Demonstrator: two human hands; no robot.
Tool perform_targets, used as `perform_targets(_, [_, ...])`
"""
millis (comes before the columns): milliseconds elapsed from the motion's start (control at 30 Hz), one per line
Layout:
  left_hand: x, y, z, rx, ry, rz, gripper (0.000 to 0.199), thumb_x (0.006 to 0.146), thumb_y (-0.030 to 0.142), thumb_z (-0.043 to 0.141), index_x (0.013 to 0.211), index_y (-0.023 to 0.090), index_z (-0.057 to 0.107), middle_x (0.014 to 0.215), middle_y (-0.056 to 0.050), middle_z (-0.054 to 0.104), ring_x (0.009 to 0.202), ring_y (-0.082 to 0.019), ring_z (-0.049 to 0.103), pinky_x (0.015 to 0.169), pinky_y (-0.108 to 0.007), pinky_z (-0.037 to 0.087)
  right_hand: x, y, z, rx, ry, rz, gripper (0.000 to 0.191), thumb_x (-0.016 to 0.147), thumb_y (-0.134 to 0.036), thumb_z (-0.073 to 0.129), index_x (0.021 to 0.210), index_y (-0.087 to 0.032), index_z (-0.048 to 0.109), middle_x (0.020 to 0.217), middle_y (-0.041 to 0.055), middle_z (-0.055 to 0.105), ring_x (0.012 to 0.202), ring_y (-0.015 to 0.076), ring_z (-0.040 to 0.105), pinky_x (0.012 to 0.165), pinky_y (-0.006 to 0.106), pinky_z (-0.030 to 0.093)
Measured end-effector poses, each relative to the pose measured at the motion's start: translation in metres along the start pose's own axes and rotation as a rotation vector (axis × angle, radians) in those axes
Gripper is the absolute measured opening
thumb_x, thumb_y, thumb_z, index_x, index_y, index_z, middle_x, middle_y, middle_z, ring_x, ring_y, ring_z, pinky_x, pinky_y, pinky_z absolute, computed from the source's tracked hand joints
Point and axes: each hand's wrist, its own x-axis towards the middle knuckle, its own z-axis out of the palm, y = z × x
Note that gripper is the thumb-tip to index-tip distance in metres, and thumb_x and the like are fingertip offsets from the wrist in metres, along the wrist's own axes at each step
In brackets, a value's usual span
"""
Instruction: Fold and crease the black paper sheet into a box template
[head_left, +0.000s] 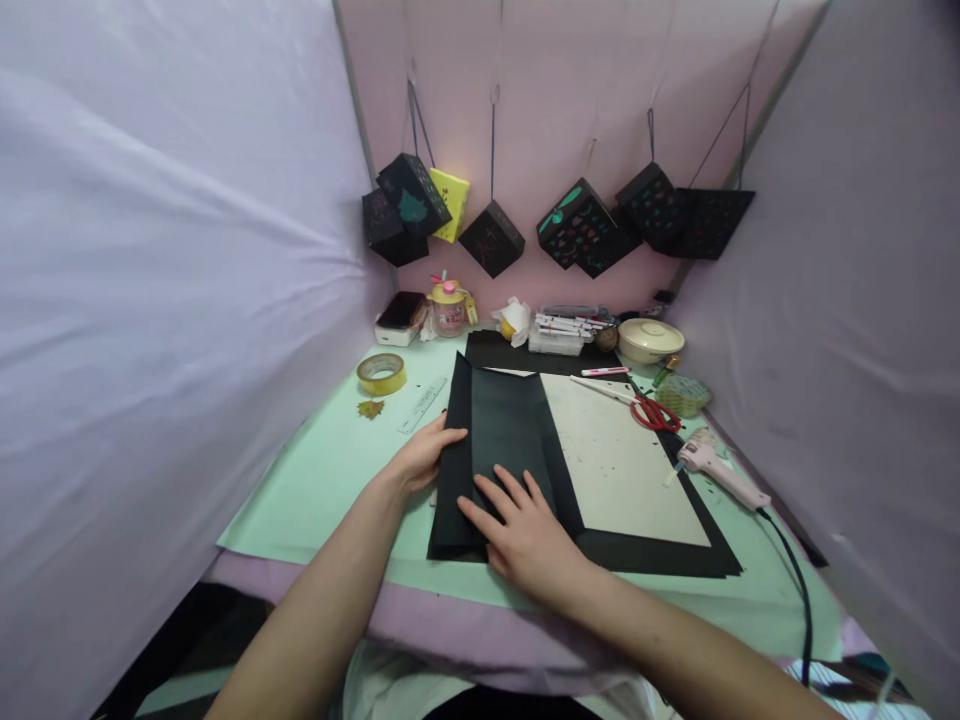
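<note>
A folded sheet of black card (510,420) lies in front of me, with creased upright panels along its sides. At its left edge my left hand (424,455) pinches the card, thumb on top and the other fingers mostly hidden below. My right hand (529,535) rests on the near part of the card with fingers spread. Under and beside the card are a white sheet (630,460) and larger black sheets (660,555). Scissors with red handles (654,412) lie across the white sheet's far right corner.
Left of the card are a clear ruler (422,405), a tape roll (382,374) and a leaf (370,409). A corded glue gun (720,470) lies at right. Pens in a case (559,335) and a lidded bowl (651,340) stand behind; decorated black boxes (492,240) hang above.
</note>
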Motion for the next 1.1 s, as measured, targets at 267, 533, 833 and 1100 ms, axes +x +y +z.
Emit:
perform_targets(267, [-0.007,0.0,0.007,0.741,0.198,0.607,0.066,0.083,0.035,0.063,0.144,0.023,0.037,0.152,-0.01,0.035,0.14,-0.027,0.032,0.116,-0.045,0.025,0.0,0.014,0.004,0.027,-0.086,0.164,0.05,0.095,-0.035,0.038,0.146,-0.033,0.034,0.153,0.0066,0.034,0.142,0.0346,0.023,0.108,0.068,0.019])
perform_targets(533, [-0.052,-0.019,-0.002,1.342,-0.333,0.481,0.097,0.069,0.053,0.076,0.149,0.027,0.027,0.149,-0.011,0.04,0.14,-0.029,0.032,0.118,-0.053,0.008,0.001,0.019,0.0,0.027,-0.087,0.187,0.053,0.095,-0.036,0.04,0.147,-0.029,0.032,0.153,0.0067,0.035,0.141,0.0339,0.026,0.109,0.067,0.021])
perform_targets(833, [-0.044,-0.031,-0.01,1.43,-0.199,0.508,0.055,0.087,0.037,0.062,0.137,0.023,0.046,0.146,-0.01,0.046,0.138,-0.024,0.037,0.118,-0.049,0.018,-0.048,0.064,-0.023,-0.055,-0.118,0.247,0.06,0.089,-0.044,0.054,0.141,-0.016,0.044,0.147,0.0137,0.044,0.136,0.031,0.038,0.11,0.052,0.034])
perform_targets(1100, [-0.039,-0.035,-0.012,1.277,-0.129,0.484,0.049,0.08,0.013,0.052,0.128,0.024,0.058,0.139,-0.004,0.054,0.132,-0.022,0.046,0.115,-0.042,0.031,-0.073,0.088,-0.029,0.06,0.055,0.252,0.044,0.092,-0.038,0.051,0.132,-0.022,0.052,0.133,0.0111,0.057,0.122,0.0256,0.053,0.105,0.05,0.04])
